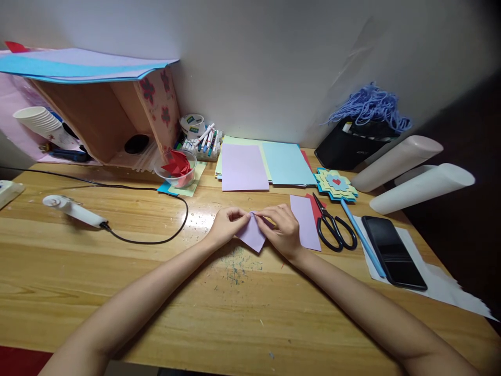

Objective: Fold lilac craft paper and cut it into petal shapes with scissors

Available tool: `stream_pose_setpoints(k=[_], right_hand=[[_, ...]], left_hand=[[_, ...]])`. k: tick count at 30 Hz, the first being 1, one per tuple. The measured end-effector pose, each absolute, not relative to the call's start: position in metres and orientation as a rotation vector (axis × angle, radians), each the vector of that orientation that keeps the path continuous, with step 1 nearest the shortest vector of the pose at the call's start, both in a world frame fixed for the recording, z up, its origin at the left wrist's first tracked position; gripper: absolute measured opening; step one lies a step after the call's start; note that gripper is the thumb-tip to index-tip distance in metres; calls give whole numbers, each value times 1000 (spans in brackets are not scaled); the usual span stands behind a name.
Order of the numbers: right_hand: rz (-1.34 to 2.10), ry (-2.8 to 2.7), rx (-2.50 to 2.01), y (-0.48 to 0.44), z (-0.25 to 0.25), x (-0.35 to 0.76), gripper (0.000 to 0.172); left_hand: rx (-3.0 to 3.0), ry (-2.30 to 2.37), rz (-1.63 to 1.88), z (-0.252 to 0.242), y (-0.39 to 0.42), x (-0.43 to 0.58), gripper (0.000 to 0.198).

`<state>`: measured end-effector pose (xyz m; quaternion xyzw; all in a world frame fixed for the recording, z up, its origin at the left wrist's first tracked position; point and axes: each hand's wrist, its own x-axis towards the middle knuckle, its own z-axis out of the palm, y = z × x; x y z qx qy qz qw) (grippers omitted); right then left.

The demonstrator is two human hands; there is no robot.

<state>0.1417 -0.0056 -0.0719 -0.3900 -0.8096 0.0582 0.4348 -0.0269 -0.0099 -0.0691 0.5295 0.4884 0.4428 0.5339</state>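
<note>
A small lilac paper piece (252,235) lies folded on the wooden table (117,271), with one corner pointing toward me. My left hand (227,223) pinches its upper left edge with curled fingers. My right hand (282,227) presses and pinches its upper right part. Both hands meet over the top of the fold. Just right of my right hand lies another lilac sheet (306,222) on a red scrap.
Black scissors (332,227), a blue stick (362,237) and a black phone (393,251) lie to the right. Stacked coloured sheets (258,164), markers (205,141), a bowl with red paper (178,168) stand behind. A corded glue gun (74,209) lies left. White rolls (410,177) lie far right.
</note>
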Motion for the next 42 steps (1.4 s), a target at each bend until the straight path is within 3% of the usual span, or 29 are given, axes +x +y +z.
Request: stream_pose_setpoints(k=[15,22,29,42], right_hand=[[-423,-2261,-715,0,-68,147,9],[-409,-2306,-631,2,-73,151,17],[0,-2150,-739,6,-74,149,19],[-234,-2426,-548,6,-73,157,21]], left_hand=[[1075,1063,897,-69,-11,-29,28],[1090,1041,914,-68,-9,-30,32],[1089,1077,974,-69,-6,-30,34],[1150,1159,903,-68,-5,-29,35]])
